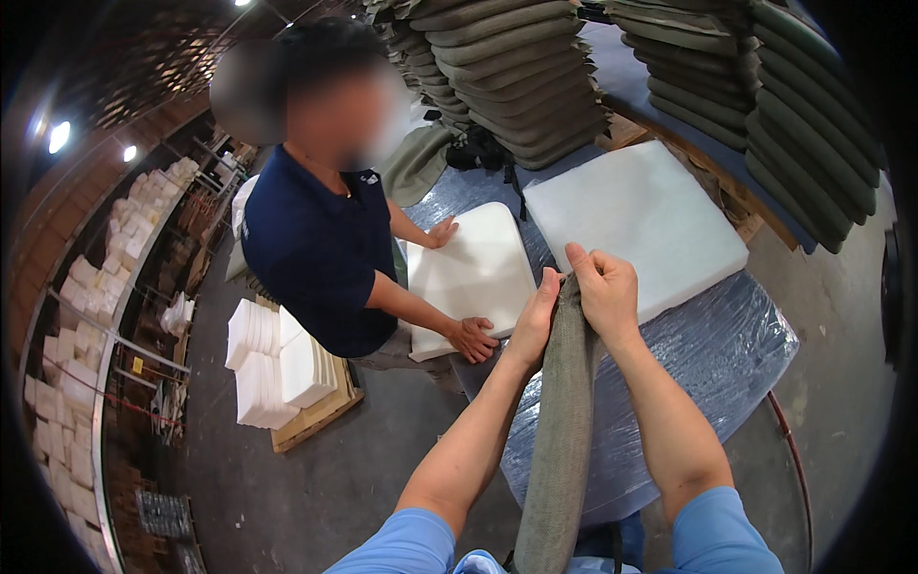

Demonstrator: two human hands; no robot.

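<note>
A long grey-green fabric cover (557,450) hangs from both my hands, drooping toward my body. My left hand (535,323) pinches its upper end, thumb pointing up and most fingers hidden behind the cloth. Close beside it, my right hand (610,295) is closed on the same end, its fingers curled. Just beyond my hands a large white foam pad (641,220) lies on the plastic-wrapped table (660,383). Left of it is a second white foam pad (473,273) with rounded corners, and a co-worker in a dark shirt rests both hands on it.
Tall stacks of grey-green cushions (516,81) rise at the back, with more cushions (808,124) at the far right. White foam blocks (277,364) sit on a wooden pallet at left. A hose (789,440) runs down the right side. Shelving lines the far left.
</note>
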